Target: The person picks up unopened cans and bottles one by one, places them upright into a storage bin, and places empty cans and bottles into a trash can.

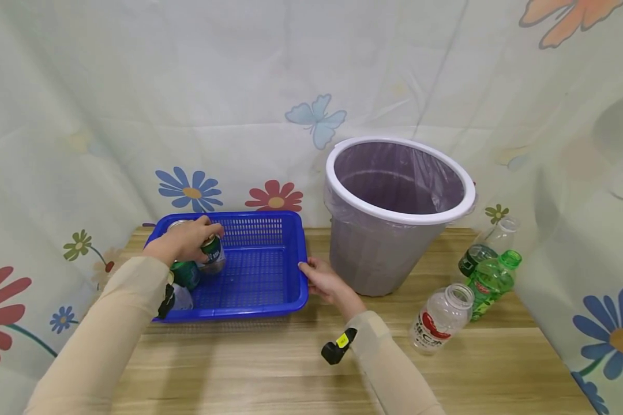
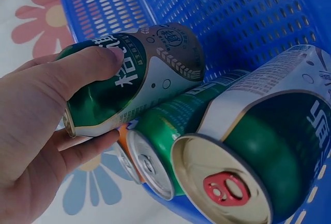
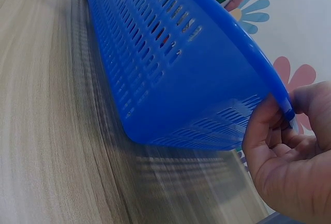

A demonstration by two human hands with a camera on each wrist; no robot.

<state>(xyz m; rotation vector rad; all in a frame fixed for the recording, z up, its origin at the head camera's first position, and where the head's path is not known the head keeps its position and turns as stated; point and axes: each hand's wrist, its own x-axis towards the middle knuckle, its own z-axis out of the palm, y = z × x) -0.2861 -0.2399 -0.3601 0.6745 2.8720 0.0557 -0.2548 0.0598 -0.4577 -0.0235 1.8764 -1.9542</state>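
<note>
My left hand (image 1: pixel 189 239) grips a green and white drink can (image 2: pixel 137 74) inside the blue basket (image 1: pixel 303 253), at its left end. Next to that held can lie a green can (image 2: pixel 168 131) and a larger-looking green and white can (image 2: pixel 269 136) with a red pull tab. Part of an orange can (image 2: pixel 124 151) shows behind them. With thumb and fingers, my right hand (image 1: pixel 323 279) pinches the rim at the basket's right side. In the right wrist view, the right hand (image 3: pixel 289 146) curls over that rim, and the basket's wall stands over the wooden table.
Right of the basket stands a grey waste bin (image 1: pixel 379 253) with a white rim and a clear liner. Three plastic bottles stand at the right: a clear one with a red label (image 1: pixel 441 317), a green one (image 1: pixel 493 282), and a clear one with a dark label (image 1: pixel 485 248).
</note>
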